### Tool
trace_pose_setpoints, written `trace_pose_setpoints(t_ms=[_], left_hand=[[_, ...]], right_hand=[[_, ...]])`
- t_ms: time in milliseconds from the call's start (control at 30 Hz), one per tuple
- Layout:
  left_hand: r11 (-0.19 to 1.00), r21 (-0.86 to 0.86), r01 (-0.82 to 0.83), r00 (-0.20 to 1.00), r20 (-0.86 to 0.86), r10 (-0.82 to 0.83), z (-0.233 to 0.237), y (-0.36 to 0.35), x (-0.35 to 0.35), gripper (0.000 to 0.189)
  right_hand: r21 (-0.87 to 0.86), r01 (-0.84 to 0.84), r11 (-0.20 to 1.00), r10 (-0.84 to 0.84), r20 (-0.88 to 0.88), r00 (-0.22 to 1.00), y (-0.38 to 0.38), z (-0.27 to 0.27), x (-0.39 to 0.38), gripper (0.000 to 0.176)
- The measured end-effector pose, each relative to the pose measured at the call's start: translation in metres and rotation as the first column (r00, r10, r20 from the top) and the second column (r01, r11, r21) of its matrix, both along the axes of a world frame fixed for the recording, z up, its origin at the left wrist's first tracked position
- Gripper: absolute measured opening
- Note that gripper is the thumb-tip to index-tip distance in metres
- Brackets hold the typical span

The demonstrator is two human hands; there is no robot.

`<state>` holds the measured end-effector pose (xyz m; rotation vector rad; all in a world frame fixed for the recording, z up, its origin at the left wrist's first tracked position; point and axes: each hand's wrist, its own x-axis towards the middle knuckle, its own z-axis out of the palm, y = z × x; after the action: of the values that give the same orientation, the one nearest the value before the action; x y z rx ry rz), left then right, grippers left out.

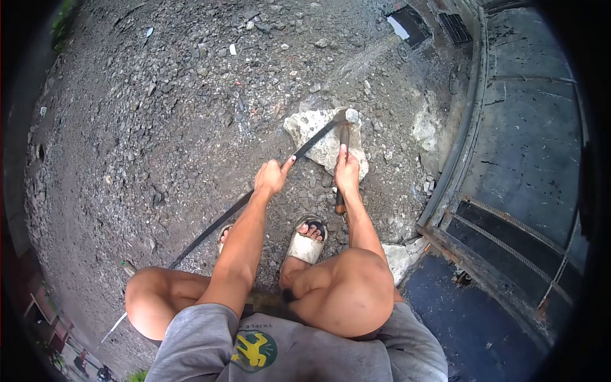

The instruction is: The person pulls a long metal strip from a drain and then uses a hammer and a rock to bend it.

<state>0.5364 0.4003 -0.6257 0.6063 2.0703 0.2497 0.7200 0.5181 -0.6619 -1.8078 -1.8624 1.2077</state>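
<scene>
My left hand (272,177) is closed round a long dark flat metal bar (223,223), its thumb lying along the top. The bar runs from beside my left knee up to a pale chunk of rock or concrete (318,153) on the ground, its far end over the chunk. A hammer's wooden handle (341,202) is wrapped in my right hand (347,170), thumb pointing up the shaft. The hammer head (347,116) overlaps the bar's far end in this view, above the chunk.
Gravelly ground (159,140) spreads ahead and to the left. A dark metal sheet structure (528,140) with ribbed bars (503,239) stands on the right. My sandalled foot (304,245) is close below the chunk. Near the upper right lies a dark flat piece (414,27).
</scene>
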Motion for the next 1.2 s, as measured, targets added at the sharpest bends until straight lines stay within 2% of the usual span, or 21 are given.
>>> trace_pose_setpoints(t_ms=[33, 100, 133, 167, 233, 300, 367, 433, 467, 500, 600, 633, 700, 767, 833, 900, 933, 967, 1033, 1100, 1200], left_hand=[[1.0, -0.004, 0.001, 1.0, -0.005, -0.001, 0.004, 0.0, 0.001, 0.071], [1.0, 0.01, 0.01, 1.0, -0.009, -0.01, -0.011, -0.009, 0.002, 0.071], [0.999, 0.036, 0.001, 1.0, -0.011, -0.001, -0.018, -0.004, -0.003, 0.071], [0.999, 0.034, 0.0, 1.0, -0.007, 0.0, -0.016, -0.005, -0.001, 0.071], [1.0, -0.001, 0.006, 1.0, 0.016, -0.006, -0.014, 0.001, -0.004, 0.071], [0.999, -0.037, 0.017, 0.999, 0.043, -0.015, -0.014, -0.009, 0.001, 0.07], [1.0, -0.004, 0.008, 0.999, 0.039, -0.008, -0.012, 0.0, -0.004, 0.07], [1.0, -0.009, 0.024, 0.999, 0.029, -0.023, -0.016, -0.003, -0.003, 0.07], [1.0, 0.001, 0.029, 0.999, 0.039, -0.029, -0.015, -0.002, -0.003, 0.071], [1.0, 0.012, 0.028, 0.998, 0.049, -0.029, -0.015, 0.0, -0.002, 0.071], [0.999, -0.043, 0.027, 0.998, 0.049, -0.025, -0.015, -0.001, -0.005, 0.072], [0.999, -0.04, 0.026, 0.999, 0.045, -0.024, -0.016, -0.002, -0.005, 0.072], [1.0, -0.019, 0.023, 1.0, 0.016, -0.022, -0.02, 0.0, -0.003, 0.073], [0.998, -0.05, 0.033, 0.998, 0.057, -0.03, -0.021, -0.013, 0.002, 0.073], [0.999, -0.034, 0.015, 0.999, 0.05, -0.013, -0.015, -0.001, -0.004, 0.073], [0.999, -0.027, 0.027, 0.998, 0.05, -0.026, -0.013, 0.001, -0.004, 0.072], [1.0, -0.008, 0.03, 0.998, 0.051, -0.03, -0.011, 0.001, -0.003, 0.071], [0.999, 0.012, 0.03, 0.998, 0.051, -0.03, -0.009, -0.001, -0.002, 0.071], [1.0, 0.003, 0.013, 0.999, 0.045, -0.013, -0.014, -0.003, -0.006, 0.071], [1.0, 0.008, 0.01, 1.0, 0.012, -0.01, -0.017, -0.004, -0.002, 0.071], [0.999, 0.014, 0.031, 0.999, 0.035, -0.032, -0.021, 0.003, -0.007, 0.072]], right_hand=[[0.006, 0.079, 0.997, -0.078, -0.098, 0.992, 0.0, -0.01, -0.001, 0.052], [-0.039, 0.103, 0.994, -0.106, -0.103, 0.989, 0.009, 0.006, 0.002, 0.052], [-0.272, 0.16, 0.949, -0.202, -0.132, 0.971, 0.013, 0.039, -0.007, 0.051], [-0.279, 0.138, 0.951, -0.194, -0.184, 0.964, 0.018, 0.042, -0.001, 0.051], [-0.243, 0.207, 0.948, -0.262, -0.222, 0.939, 0.016, 0.07, -0.004, 0.051], [-0.147, 0.222, 0.964, -0.26, -0.348, 0.901, 0.011, 0.093, -0.008, 0.047], [-0.146, 0.247, 0.958, -0.287, -0.489, 0.824, 0.008, 0.095, -0.017, 0.048], [0.008, 0.138, 0.99, -0.128, -0.335, 0.934, 0.011, 0.039, -0.007, 0.048], [-0.051, 0.095, 0.994, -0.104, -0.203, 0.974, 0.015, 0.033, -0.013, 0.05], [-0.317, 0.098, 0.943, -0.141, -0.116, 0.983, 0.019, 0.031, -0.013, 0.052], [-0.208, 0.105, 0.972, -0.113, -0.028, 0.993, 0.037, 0.044, -0.01, 0.062], [-0.204, 0.124, 0.971, -0.139, -0.063, 0.988, 0.036, 0.049, -0.009, 0.059], [-0.237, 0.148, 0.96, -0.207, -0.251, 0.945, 0.028, 0.075, -0.015, 0.055], [-0.147, 0.147, 0.978, -0.196, -0.414, 0.889, 0.018, 0.102, -0.026, 0.052], [-0.107, 0.143, 0.984, -0.177, -0.464, 0.868, 0.021, 0.092, -0.026, 0.05], [0.032, 0.111, 0.993, -0.099, -0.262, 0.96, 0.016, 0.055, -0.016, 0.054], [-0.014, 0.081, 0.997, -0.081, -0.024, 0.996, 0.015, 0.03, -0.01, 0.056], [-0.064, -0.011, 0.998, 0.02, 0.141, 0.99, 0.019, 0.015, -0.003, 0.059], [-0.104, 0.041, 0.994, -0.025, 0.156, 0.987, 0.035, 0.033, 0.002, 0.063], [-0.184, 0.08, 0.98, -0.07, 0.059, 0.996, 0.045, 0.055, 0.002, 0.062], [-0.171, 0.147, 0.974, -0.188, -0.255, 0.948, 0.035, 0.094, -0.01, 0.056]])
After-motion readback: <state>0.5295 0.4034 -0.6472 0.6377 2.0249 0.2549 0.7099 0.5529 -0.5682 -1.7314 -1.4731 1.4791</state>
